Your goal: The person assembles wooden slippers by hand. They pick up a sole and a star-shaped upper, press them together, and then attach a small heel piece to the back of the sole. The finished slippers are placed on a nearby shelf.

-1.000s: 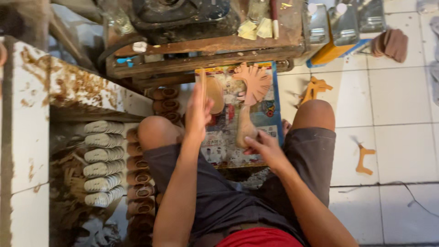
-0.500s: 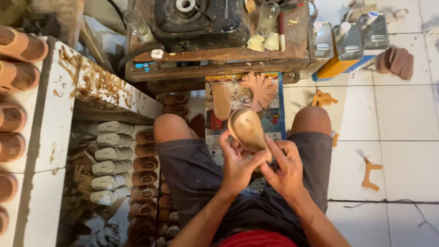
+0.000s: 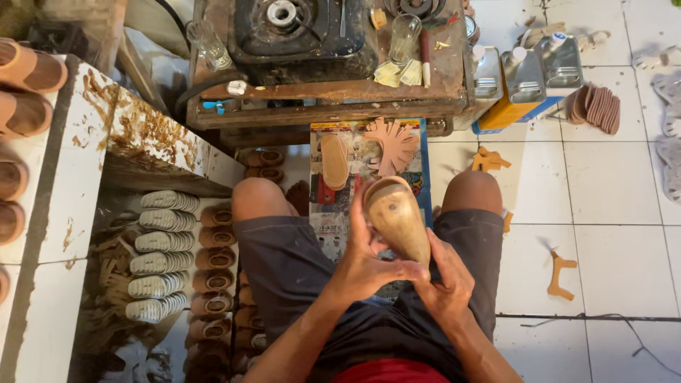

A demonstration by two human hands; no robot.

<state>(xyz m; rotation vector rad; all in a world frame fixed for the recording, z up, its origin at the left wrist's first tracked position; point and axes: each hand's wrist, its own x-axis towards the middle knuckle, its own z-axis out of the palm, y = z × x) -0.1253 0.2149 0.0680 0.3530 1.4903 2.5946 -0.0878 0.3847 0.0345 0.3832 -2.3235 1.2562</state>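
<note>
On the far left, finished sandals (image 3: 25,71) lie on the white shelf (image 3: 50,213), and grey soles (image 3: 159,252) are stacked beside brown strap pieces (image 3: 213,284) on the floor. In the middle, above the lap, the left hand (image 3: 365,266) wraps its fingers around a tan wooden shoe form (image 3: 396,220), and the right hand (image 3: 447,284) grips its lower end. The form looks bare, so the sandal seems hardly begun. Cut leather pieces (image 3: 394,145) wait on the board (image 3: 420,177) ahead, and metal cans (image 3: 525,71) stand at the right.
</note>
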